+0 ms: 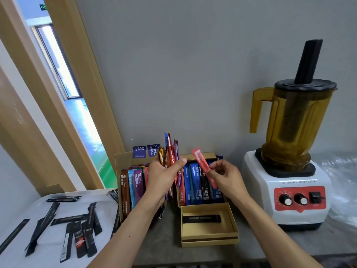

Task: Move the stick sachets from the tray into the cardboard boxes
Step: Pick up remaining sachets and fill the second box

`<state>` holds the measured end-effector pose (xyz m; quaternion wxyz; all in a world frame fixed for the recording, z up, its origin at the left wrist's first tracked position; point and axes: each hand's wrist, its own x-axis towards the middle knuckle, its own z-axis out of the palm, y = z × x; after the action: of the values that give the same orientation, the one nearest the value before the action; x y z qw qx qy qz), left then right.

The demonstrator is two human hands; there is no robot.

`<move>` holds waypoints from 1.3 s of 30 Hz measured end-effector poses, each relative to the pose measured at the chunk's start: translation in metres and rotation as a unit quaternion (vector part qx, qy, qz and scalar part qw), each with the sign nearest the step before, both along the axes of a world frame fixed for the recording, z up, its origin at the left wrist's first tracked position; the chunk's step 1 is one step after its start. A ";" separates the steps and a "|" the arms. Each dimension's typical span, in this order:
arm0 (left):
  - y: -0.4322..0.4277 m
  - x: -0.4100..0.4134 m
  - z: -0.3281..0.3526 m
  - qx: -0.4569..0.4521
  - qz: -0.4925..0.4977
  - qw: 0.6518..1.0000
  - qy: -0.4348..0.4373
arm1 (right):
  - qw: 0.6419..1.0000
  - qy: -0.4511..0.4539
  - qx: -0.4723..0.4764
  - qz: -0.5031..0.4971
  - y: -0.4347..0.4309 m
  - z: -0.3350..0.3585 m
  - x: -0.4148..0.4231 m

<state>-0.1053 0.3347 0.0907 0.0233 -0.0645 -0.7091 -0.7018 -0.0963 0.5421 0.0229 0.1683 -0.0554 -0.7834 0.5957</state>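
My left hand (164, 174) grips a bundle of coloured stick sachets (171, 151) held upright between the two cardboard boxes. A single red-pink sachet (202, 166) is pinched in my right hand (225, 177) above the right cardboard box (207, 156), which holds blue and dark sachets standing in a row. The left cardboard box (122, 161) holds brown, blue and purple sachets. On the white tray (29, 207) at the lower left lie several black sachets (83, 231). A small open box (210, 239) in front holds one black sachet (201, 218).
A blender (289, 151) with an amber jug and white base stands at the right, close to the right box. A grey wall runs behind. A wooden door frame (58, 93) rises at the left. Crinkled plastic sheet (342, 180) lies at the far right.
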 end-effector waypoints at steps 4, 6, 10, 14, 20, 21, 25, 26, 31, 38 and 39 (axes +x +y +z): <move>-0.002 0.000 -0.002 -0.008 0.000 1.000 -0.010 | 0.999 -0.015 0.019 0.047 -0.001 0.008 -0.002; -0.003 -0.001 -0.003 -0.010 0.003 1.000 -0.009 | 0.998 -0.014 0.007 0.059 -0.003 0.015 -0.005; -0.003 -0.001 -0.001 -0.014 0.009 1.000 -0.011 | 0.998 -0.016 -0.042 0.046 -0.015 0.025 -0.017; -0.001 0.000 0.000 -0.017 0.013 1.000 -0.010 | 0.999 -0.022 0.028 0.040 -0.035 0.018 -0.033; 0.002 0.003 0.000 -0.016 0.010 1.000 -0.012 | 0.983 0.004 0.182 -0.010 -0.049 -0.008 -0.042; 0.002 0.004 -0.001 -0.013 0.010 1.000 -0.013 | 0.981 0.021 0.192 -0.010 -0.049 -0.012 -0.041; 0.003 0.003 -0.001 -0.006 0.005 1.000 -0.022 | 0.973 0.047 0.224 0.017 -0.047 -0.022 -0.037; 0.004 0.003 0.000 -0.004 0.000 1.000 -0.024 | 0.975 0.048 0.215 0.016 -0.045 -0.023 -0.036; 0.004 0.002 -0.001 -0.001 -0.048 0.998 -0.041 | 0.998 0.054 0.005 -0.020 -0.035 -0.004 -0.020; 0.008 -0.001 -0.014 -0.074 -0.071 0.994 -0.026 | 0.985 0.026 -0.116 0.123 -0.021 0.045 0.008; 0.010 -0.001 -0.016 -0.093 -0.081 0.992 -0.020 | 0.984 0.019 -0.104 0.141 -0.021 0.048 0.009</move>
<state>-0.1064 0.3443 0.0749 -0.0539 -0.1099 -0.7638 -0.6337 -0.0872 0.5210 0.0712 0.0911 0.0498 -0.7134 0.6930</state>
